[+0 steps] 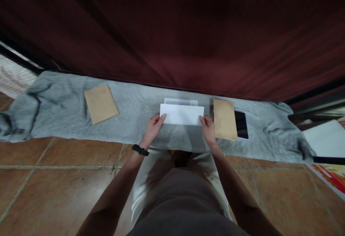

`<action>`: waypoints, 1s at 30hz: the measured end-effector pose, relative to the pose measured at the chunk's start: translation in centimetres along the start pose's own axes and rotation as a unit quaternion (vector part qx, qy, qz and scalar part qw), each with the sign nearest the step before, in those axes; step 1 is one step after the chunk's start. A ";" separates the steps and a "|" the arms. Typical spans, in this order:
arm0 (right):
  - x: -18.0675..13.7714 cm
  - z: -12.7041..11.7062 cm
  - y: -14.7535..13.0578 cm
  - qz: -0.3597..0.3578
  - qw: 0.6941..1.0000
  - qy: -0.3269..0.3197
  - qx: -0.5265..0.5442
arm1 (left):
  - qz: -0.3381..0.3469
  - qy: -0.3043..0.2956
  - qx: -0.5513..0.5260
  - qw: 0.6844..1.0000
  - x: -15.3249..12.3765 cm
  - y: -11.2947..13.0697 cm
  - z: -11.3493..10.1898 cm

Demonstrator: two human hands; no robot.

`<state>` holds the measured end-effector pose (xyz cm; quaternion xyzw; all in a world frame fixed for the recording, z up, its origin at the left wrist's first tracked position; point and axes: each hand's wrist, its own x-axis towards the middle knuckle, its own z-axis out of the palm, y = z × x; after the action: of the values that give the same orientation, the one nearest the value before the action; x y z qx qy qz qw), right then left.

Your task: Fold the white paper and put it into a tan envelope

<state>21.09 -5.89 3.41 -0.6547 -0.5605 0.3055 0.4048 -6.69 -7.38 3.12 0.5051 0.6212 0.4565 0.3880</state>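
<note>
A folded sheet of white paper (182, 114) is stretched level between my two hands. My left hand (154, 124), with a black band on its wrist, pinches the left end, thumb on top. At the right end my right hand (207, 125) pinches it the same way. Just behind it, another white piece of paper (181, 101) lies on the grey cloth, partly covered by the held one. Close to my right hand is a brown envelope (225, 119), overlapping a dark-screened phone (242, 125).
A second brown envelope (101, 104) lies on the left of the grey cloth (134, 110). Dark red fabric (175, 41) rises behind the cloth. Tiled floor (70, 189) runs below. A white surface (326, 139) and a red-orange printed item (332, 176) are at the far right.
</note>
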 end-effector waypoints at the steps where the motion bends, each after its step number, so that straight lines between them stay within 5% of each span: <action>1: 0.1 -0.2 -0.6 -0.005 0.999 0.013 0.050 | 0.013 0.000 -0.025 1.000 -0.1 0.1 -0.3; 7: 0.2 -1.0 -5.4 -0.034 0.977 0.076 0.197 | 0.059 0.015 -0.066 0.996 0.8 1.2 -0.9; 12: -1.0 -1.9 -7.5 -0.066 0.965 0.065 0.244 | 0.091 0.057 -0.077 0.991 3.2 3.4 -2.1; 17: -1.2 -2.7 -7.7 -0.053 0.946 0.050 0.315 | 0.124 0.005 -0.098 0.987 5.0 6.9 -3.6; 24: 1.3 -3.7 -8.3 -0.068 0.954 0.073 0.284 | 0.124 0.003 -0.128 0.984 4.9 8.7 -2.5; 30: 2.7 -5.5 -11.3 -0.148 0.953 0.104 0.244 | 0.237 0.072 -0.100 0.964 6.3 9.5 -2.4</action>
<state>20.78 -3.80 16.07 -0.4738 -0.5143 0.3003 0.6487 -7.56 -0.91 12.81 0.5626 0.4611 0.6302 0.2716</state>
